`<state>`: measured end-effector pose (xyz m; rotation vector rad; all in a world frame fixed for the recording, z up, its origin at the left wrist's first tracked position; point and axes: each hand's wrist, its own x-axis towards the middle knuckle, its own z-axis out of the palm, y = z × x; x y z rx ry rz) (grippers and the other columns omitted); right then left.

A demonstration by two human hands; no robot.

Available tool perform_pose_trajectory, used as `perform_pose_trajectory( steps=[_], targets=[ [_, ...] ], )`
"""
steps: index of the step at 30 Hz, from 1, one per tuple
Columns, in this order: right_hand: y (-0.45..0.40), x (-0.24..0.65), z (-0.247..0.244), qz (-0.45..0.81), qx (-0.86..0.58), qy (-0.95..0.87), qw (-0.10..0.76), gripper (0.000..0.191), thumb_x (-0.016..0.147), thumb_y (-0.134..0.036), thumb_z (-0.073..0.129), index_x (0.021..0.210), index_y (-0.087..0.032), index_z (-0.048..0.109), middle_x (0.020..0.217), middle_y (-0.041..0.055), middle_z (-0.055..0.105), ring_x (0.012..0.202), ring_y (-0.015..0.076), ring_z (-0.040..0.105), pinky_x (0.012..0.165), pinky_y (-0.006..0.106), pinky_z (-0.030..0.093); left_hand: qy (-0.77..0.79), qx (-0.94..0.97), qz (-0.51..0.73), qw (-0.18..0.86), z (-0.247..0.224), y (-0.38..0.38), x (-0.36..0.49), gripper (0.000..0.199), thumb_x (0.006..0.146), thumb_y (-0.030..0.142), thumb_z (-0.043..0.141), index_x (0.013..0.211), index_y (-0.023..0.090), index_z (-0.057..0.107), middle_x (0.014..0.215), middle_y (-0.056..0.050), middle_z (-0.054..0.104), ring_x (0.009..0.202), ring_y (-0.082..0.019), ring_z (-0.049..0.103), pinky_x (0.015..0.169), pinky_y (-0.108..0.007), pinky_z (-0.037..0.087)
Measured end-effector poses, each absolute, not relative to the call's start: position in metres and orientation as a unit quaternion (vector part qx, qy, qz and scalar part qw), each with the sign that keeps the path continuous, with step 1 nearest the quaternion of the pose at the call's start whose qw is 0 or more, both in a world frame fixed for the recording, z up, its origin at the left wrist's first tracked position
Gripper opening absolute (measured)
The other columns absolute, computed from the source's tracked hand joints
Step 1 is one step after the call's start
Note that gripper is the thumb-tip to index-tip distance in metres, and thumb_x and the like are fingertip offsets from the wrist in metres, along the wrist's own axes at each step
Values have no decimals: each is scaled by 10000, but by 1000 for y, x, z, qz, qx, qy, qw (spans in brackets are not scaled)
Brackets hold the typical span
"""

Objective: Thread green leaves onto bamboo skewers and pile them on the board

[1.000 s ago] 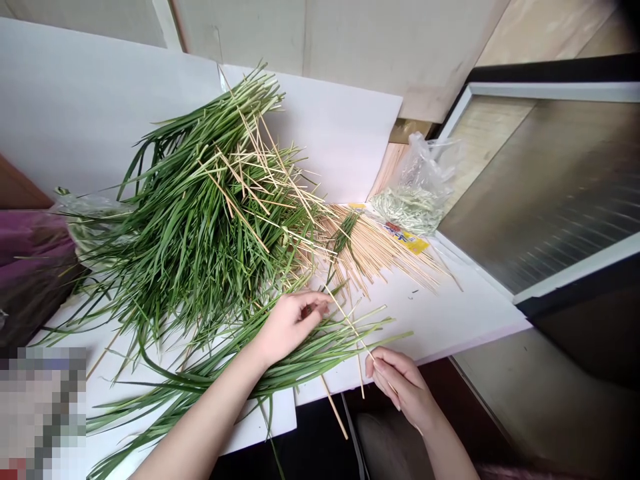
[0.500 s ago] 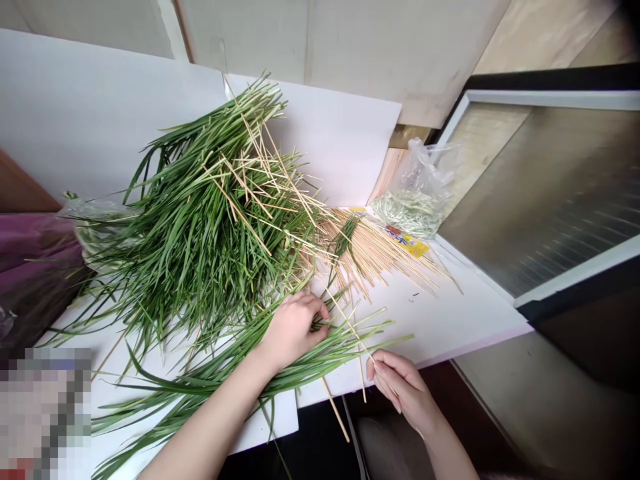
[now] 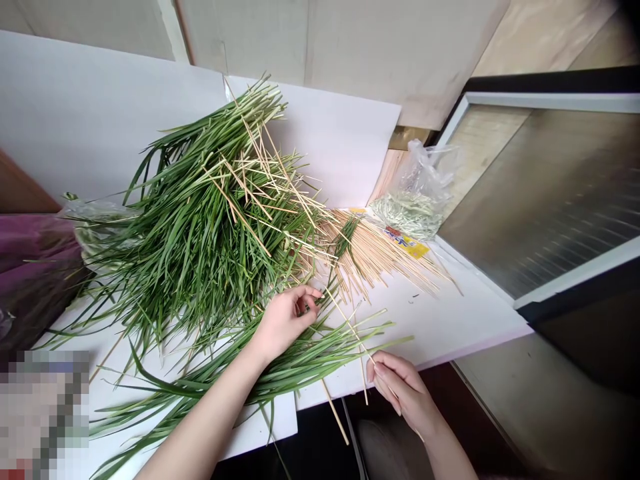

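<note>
A large heap of long green stalks [image 3: 200,233] leans on the white backing board, with thin wooden sticks lying across it. Nearer the front edge a smaller bunch of green stalks [image 3: 300,368] is spread on the white table. Above that bunch is my left hand [image 3: 291,317], its thumb and fingers curled together near a stick's upper end; whether anything is between the fingertips is too small to tell. My right hand [image 3: 397,380] is closed on a thin wooden stick [image 3: 347,323] that slants up and left over the bunch.
Many wooden sticks [image 3: 385,257] lie fanned out right of the heap, beside a clear plastic bag [image 3: 417,200] of pale green strips. A purple bag [image 3: 40,243] is at the left. Two sticks jut past the table's front edge, and a framed glass panel [image 3: 550,193] stands at the right.
My left hand has moved slightly left and up from the front bunch. My right hand and its stick have stayed nearly still.
</note>
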<state>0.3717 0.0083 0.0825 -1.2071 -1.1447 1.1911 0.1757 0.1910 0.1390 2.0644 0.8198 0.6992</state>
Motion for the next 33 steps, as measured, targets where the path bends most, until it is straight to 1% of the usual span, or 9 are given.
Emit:
perform_pose_trajectory(
  steps=[4,7,15,19,22,25,27,30,33],
  targets=[
    [8,372,82,498,-504,-475,521,444,1038,-543,518,810,-176,619,399,-113,316,373,98,205,468,278,180,317,892,237,219,139,184,178,158,879,265,691,1016,205,742,982,-69,695,961,-257,611,881,-385,476],
    [9,372,82,501,-500,-474,524,434,1041,-531,519,811,-176,617,398,-113,317,377,97,200,469,275,182,306,922,186,149,135,179,181,162,867,316,718,992,220,757,1006,-85,686,1008,-299,592,892,-427,475],
    [8,370,83,495,-507,-473,524,440,1033,-542,524,807,-177,617,401,-110,316,382,99,196,470,273,183,311,919,178,167,134,179,182,89,825,122,653,847,205,678,882,-41,706,952,-266,617,890,-405,469],
    [8,370,84,494,-515,-472,519,449,1022,-561,527,801,-180,612,394,-109,309,375,100,201,466,268,179,320,916,186,153,134,178,182,89,863,223,683,950,202,689,944,-66,706,957,-272,627,887,-412,471],
    [8,370,83,493,-517,-473,516,450,1023,-561,525,803,-178,612,396,-109,306,373,99,204,464,267,175,314,926,174,114,131,177,183,92,849,275,714,906,204,718,999,-95,693,1003,-309,613,882,-440,465],
    [8,370,82,493,-511,-475,520,444,1034,-545,518,805,-176,612,400,-110,305,375,95,203,462,268,171,314,918,188,154,133,177,183,32,812,191,703,835,211,712,956,-69,700,982,-287,629,884,-417,461],
    [8,370,80,493,-504,-477,525,435,1048,-523,511,809,-174,610,406,-112,305,380,93,199,461,268,172,326,889,220,234,137,178,182,32,816,174,672,822,203,684,892,-40,708,871,-234,648,830,-366,473],
    [8,371,78,496,-496,-477,529,421,1058,-503,512,818,-171,611,424,-114,304,386,90,191,457,270,166,338,805,298,384,144,182,178,61,875,248,632,862,190,647,779,-6,703,691,-163,621,668,-279,454],
    [8,372,76,502,-489,-477,531,413,1060,-495,519,823,-170,616,430,-114,305,387,87,186,456,272,158,324,713,400,475,147,186,177,181,882,349,664,904,169,655,764,-14,694,701,-147,619,664,-255,464]
  ],
)
